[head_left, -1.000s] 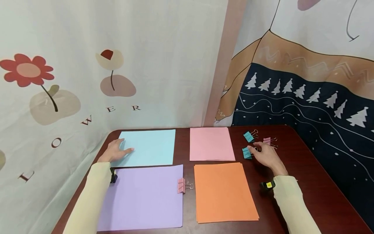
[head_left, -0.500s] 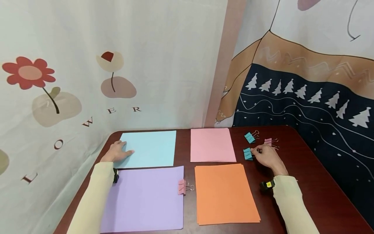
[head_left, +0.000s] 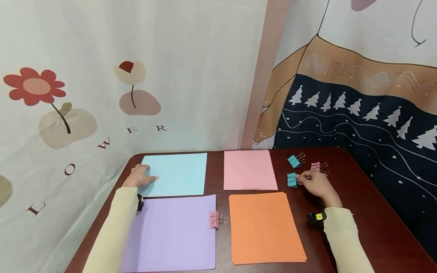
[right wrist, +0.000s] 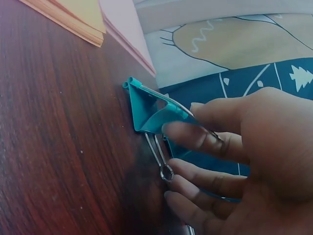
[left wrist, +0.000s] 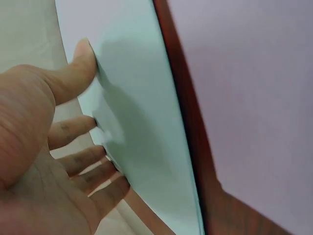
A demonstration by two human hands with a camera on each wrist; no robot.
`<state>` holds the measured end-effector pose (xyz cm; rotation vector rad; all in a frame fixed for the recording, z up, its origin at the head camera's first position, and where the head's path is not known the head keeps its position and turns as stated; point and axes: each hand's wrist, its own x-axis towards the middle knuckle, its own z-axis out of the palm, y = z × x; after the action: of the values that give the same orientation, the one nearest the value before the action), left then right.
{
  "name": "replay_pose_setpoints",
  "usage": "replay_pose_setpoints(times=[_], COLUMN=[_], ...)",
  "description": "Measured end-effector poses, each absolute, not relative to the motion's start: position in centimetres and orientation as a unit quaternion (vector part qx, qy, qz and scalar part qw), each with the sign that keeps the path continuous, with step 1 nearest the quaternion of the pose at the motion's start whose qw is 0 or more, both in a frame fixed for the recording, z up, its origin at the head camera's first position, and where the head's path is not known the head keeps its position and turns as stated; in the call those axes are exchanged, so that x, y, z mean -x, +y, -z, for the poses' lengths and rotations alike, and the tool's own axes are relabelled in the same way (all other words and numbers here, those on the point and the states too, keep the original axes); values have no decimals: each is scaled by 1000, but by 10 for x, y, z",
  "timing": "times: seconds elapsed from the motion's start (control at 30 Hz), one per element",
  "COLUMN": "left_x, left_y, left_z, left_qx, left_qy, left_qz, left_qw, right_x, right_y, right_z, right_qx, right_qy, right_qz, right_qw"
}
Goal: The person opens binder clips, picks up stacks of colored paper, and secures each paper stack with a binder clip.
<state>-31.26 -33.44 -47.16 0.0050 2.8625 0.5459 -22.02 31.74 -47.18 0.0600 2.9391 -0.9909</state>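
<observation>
A: Where does the teal clip (head_left: 291,180) sit?
B: Beyond the orange paper (head_left: 267,228), to its right; the right hand (head_left: 318,185) pinches one wire handle (a second teal clip (head_left: 293,161) lies farther beyond the orange paper).
A: And the left hand (head_left: 138,176)?
B: Unclenched, at the edge of the light blue paper (head_left: 179,174), beyond and left of the orange paper.

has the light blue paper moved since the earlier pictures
No, in the head view the light blue paper keeps the same gap from the pink paper.
</observation>
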Motion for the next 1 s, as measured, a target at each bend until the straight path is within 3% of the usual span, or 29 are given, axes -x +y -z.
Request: replay_pose_setpoints(times=[0.27, 0.47, 0.7, 1.0], left_x=[313, 317, 320, 318], left_y=[-327, -324, -320, -324], left_z=[470, 471, 469, 459], left_qx=[25, 91, 204, 223], left_qy=[977, 977, 960, 946], left_qz=[-183, -168, -151, -177], left_qw=[104, 93, 119, 153], right_x=[219, 220, 221, 225], right_y=[320, 321, 320, 320], right_z=[470, 471, 473, 476], right_qx=[-36, -30, -21, -37], right_qy=[937, 926, 903, 868], right_qz=[343, 374, 427, 494], right_qw=[52, 44, 36, 43])
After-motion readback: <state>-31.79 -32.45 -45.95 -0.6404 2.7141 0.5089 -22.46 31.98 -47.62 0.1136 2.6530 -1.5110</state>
